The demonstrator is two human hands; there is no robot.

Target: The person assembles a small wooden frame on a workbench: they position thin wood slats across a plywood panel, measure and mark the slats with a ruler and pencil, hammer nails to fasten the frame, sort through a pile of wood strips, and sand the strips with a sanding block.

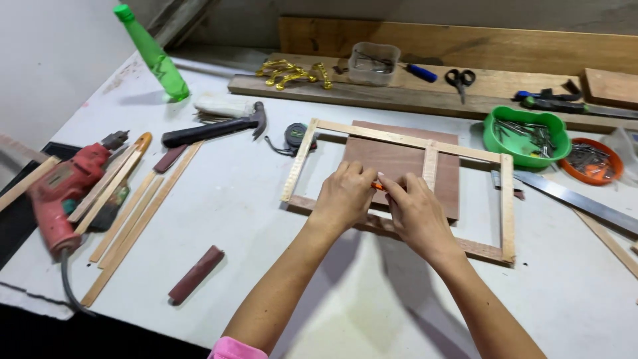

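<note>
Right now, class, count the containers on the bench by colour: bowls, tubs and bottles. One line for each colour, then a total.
Green: 2, the green bowl of nails and the green bottle
Orange: 1, the orange dish of nails
Clear: 1, the clear tub on the plank
Total: 4

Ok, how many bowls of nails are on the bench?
2. A green bowl stands at the right, beyond the wooden frame; an orange bowl sits just right of it. The clear tub at the back may hold more.
</note>
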